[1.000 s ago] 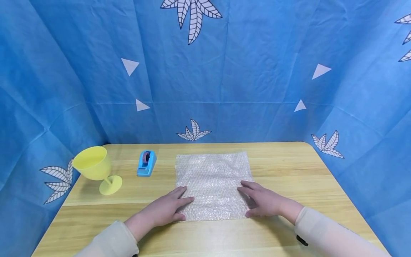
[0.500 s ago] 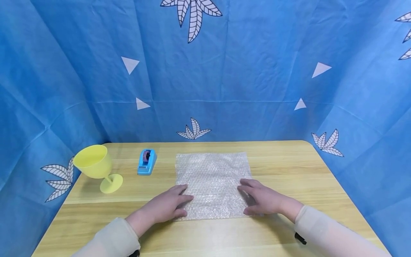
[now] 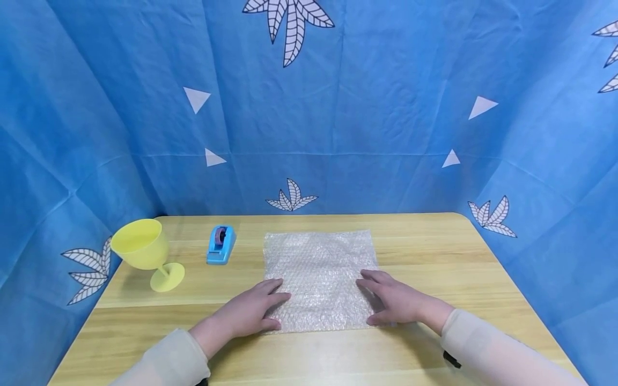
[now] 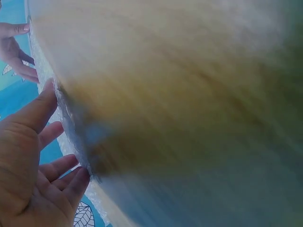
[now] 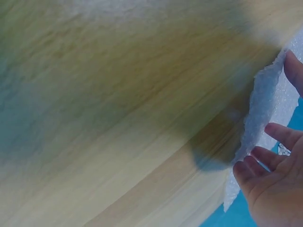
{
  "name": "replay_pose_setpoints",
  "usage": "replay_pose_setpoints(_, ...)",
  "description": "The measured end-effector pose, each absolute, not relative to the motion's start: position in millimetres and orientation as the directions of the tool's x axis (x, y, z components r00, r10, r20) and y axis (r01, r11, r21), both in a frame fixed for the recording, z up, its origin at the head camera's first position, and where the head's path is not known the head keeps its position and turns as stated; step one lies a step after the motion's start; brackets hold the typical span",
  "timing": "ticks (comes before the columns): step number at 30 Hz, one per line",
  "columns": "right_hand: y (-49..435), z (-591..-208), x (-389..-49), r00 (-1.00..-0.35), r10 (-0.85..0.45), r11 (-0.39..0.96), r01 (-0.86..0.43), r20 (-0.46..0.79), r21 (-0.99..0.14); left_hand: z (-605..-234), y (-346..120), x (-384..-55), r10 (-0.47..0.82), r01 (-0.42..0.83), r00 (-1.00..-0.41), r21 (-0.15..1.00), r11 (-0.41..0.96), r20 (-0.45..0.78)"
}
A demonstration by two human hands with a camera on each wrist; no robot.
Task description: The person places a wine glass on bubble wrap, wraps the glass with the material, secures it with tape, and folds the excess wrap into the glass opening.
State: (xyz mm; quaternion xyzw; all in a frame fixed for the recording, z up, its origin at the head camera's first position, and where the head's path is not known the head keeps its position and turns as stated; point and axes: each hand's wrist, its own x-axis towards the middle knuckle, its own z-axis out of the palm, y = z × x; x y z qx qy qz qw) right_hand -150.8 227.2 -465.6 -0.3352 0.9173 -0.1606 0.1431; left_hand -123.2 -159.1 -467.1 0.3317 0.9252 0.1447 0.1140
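Note:
A clear sheet of bubble wrap (image 3: 323, 284) lies flat on the wooden table, near its middle. My left hand (image 3: 251, 311) rests on the sheet's left edge with fingers spread; in the left wrist view its fingertips (image 4: 81, 176) touch the wrap along that side. On the opposite edge my right hand (image 3: 398, 300) lies the same way, thumb toward the near corner. The right wrist view has its fingertips (image 5: 241, 171) against the bubble wrap (image 5: 265, 99). Neither hand curls round the sheet.
A yellow plastic goblet (image 3: 142, 249) stands at the table's left. Between it and the bubble wrap is a blue tape dispenser (image 3: 219, 246) with a roll in it. Blue patterned cloth (image 3: 386, 107) hangs behind and at both sides of the wooden table (image 3: 434, 241).

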Motion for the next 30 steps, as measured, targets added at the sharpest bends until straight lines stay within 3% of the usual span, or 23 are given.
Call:
replay_pose_setpoints(12, 227.0, -464.8, -150.2, -0.734, -0.659, 0.728, -0.567, -0.163, -0.385, -464.1, -161.8, -122.2, 0.646, 0.577, -0.757, 0.361, 0.733, -0.101)
replay_pose_setpoints(25, 227.9, -465.3, -149.6, -0.739, -0.65, 0.738, -0.56, -0.175, -0.377, -466.6, -170.8, -127.7, 0.633, 0.617, -0.772, 0.293, 0.73, 0.049)
replay_pose_setpoints(30, 227.6, -466.0, -150.6, -0.739, -0.651, 0.74, -0.563, -0.177, -0.368, -458.8, -172.2, -132.7, 0.614, 0.638, -0.77, 0.219, 0.738, 0.174)
